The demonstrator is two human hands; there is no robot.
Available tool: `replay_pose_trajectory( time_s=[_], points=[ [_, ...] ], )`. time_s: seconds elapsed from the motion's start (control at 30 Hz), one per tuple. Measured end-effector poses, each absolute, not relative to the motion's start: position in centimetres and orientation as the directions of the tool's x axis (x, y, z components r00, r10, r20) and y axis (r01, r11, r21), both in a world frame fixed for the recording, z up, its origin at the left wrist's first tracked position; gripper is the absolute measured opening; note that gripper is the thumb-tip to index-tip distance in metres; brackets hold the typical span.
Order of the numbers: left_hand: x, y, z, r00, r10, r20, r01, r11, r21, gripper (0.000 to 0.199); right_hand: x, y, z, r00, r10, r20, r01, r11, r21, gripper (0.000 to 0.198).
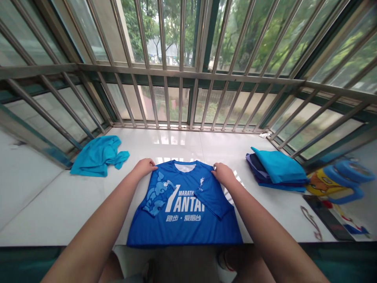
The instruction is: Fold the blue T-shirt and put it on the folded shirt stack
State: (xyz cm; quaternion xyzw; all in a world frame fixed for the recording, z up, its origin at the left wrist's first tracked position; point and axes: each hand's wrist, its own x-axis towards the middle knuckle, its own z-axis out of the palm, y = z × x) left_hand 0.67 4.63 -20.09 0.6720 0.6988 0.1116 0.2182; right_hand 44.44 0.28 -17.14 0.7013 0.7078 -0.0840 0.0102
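Observation:
A blue printed T-shirt [182, 232] lies face up on the white sill, its collar toward the window and its lower part reaching the front edge. Both sleeves are laid inward over the chest, covering part of the white lettering. My left hand [145, 167] pinches the shirt at the shoulder on the left of the collar. At the opposite shoulder, my right hand [223, 173] grips the fabric between thumb and fingers.
A crumpled turquoise garment [100, 157] lies at the left. On the right are a stack of folded clothes [277, 169], a yellow and blue jug [335, 181], a dark flat object [326, 218] and a thin cord [311, 222]. Metal bars [188, 72] line the window behind.

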Motion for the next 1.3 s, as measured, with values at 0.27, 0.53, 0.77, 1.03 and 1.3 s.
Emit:
replay_pose_trajectory(
  time_s=[0.27, 0.53, 0.77, 1.03, 1.3],
  points=[
    [-0.5, 1.4, -17.8, 0.143, 0.969, -0.2, 0.708, 0.041, 0.706, 0.039, 46.0, -1.2, -15.5, -0.071, 0.997, -0.04, 0.967, 0.059, -0.248, 0.017],
    [-3.8, -11.0, -20.4, 0.297, 0.954, 0.053, 0.703, -0.255, 0.664, 0.025, 50.7, -13.1, -18.9, -0.329, 0.939, 0.103, 0.895, 0.344, -0.283, 0.023],
    [-2.3, -11.2, -19.3, 0.297, 0.944, 0.142, 0.76, -0.324, 0.564, 0.029, 49.4, -13.9, -17.2, -0.356, 0.934, -0.017, 0.914, 0.345, -0.214, 0.026],
    [0.1, -5.5, -20.2, 0.368, 0.918, -0.15, 0.866, -0.279, 0.414, 0.031, 45.3, -10.4, -13.3, -0.107, 0.921, -0.376, 0.987, 0.145, 0.074, 0.018],
    [-0.4, -4.7, -20.4, 0.319, 0.93, -0.183, 0.844, -0.191, 0.502, 0.022, 47.2, -10.1, -12.6, -0.144, 0.914, -0.38, 0.989, 0.15, -0.013, 0.026]
  ],
)
